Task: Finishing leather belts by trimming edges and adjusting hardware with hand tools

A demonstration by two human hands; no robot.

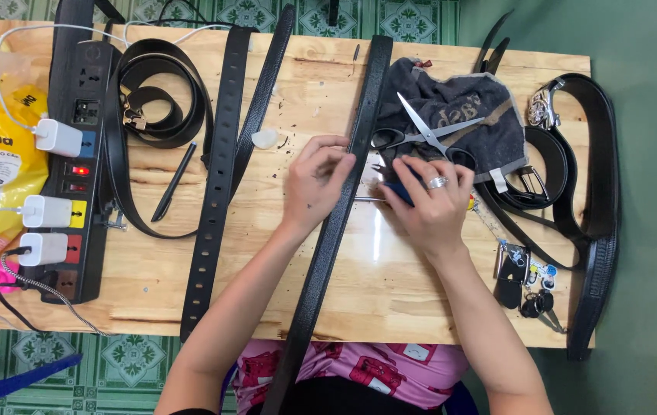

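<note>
Belt (334, 223) pinched by left hand (315, 183); right hand (430, 206) grips a half-hidden blue tool (398, 192).

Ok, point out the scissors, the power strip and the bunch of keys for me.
scissors (430, 135): head view, on the crossing of the blades.
power strip (82, 100): head view, on its black upper body.
bunch of keys (534, 301): head view, on the dark fobs.

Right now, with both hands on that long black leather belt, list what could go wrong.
1. The right hand works a small blue-handled tool close to the left hand fingers pinning the long black leather belt; a slip could jab them.
2. The open steel scissors lie on the dark cloth just behind the right hand, blades exposed; a knuckle could catch them.
</note>
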